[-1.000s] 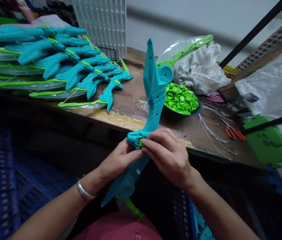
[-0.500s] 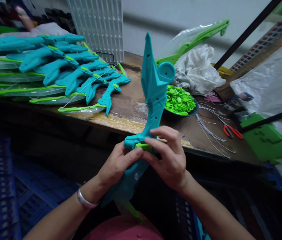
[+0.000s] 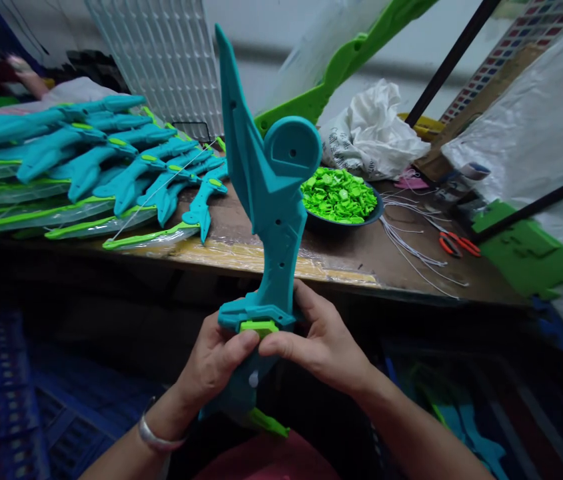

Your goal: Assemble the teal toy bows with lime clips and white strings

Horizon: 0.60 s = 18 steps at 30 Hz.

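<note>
— How are the hands set?

— Both forearms come up from the bottom edge and meet at the middle. The left hand (image 3: 214, 363), a metal bangle (image 3: 158, 440) at its wrist, is curled round the lower stem of a teal toy bow riser (image 3: 274, 200), its thumb lying flat across the front. The right hand (image 3: 321, 340) wraps the same stem from the other side, fingers closed behind it, thumb pointing in to meet the left thumb.

— What sits between the thumbs?

— A small lime-green clip (image 3: 259, 327), seated in the teal ledge of the riser. Both thumb tips press on it just below that ledge.

— And the riser itself?

— Held upright in front of the chest, near the bench (image 3: 361, 257) edge, its pointed tip and round boss rising above the hands. A green limb stub (image 3: 267, 422) juts from its lower end, over a pink lap.

— Beyond that?

— On the bench, a dark bowl (image 3: 371, 217) heaped with green clips (image 3: 338, 195) just behind the riser. To the left, a row of finished teal bows (image 3: 111, 167) in clear sleeves. To the right, loose white strings (image 3: 411, 243) and orange-handled scissors (image 3: 454, 245). Farther back, a crumpled white bag (image 3: 371, 133) and a white grid panel (image 3: 166, 60) leaning at the wall.
</note>
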{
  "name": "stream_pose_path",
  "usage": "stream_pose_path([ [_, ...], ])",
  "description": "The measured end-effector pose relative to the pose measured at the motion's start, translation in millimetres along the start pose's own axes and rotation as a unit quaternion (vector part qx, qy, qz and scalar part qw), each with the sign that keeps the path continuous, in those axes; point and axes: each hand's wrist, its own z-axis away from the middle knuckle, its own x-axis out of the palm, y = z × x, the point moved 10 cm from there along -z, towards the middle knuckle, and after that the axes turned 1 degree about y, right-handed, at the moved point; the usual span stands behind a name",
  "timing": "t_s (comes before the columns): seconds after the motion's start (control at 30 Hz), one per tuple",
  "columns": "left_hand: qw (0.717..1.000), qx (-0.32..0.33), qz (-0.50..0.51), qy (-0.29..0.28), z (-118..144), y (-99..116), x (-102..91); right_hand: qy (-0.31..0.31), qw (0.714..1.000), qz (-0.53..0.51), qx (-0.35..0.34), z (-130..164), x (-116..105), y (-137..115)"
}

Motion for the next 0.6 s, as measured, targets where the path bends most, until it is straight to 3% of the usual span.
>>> stream_pose_path([
  [0.3, 0.997, 0.001, -0.067, 0.028, 5, 1, 2.9, -0.021, 0.995, -0.083, 0.049, -10, 0, 24],
  [0.6, 0.993, 0.001, -0.102, 0.062, 2, -2, -3.8, 0.017, 0.994, 0.093, -0.046, -13, -8, 15],
])
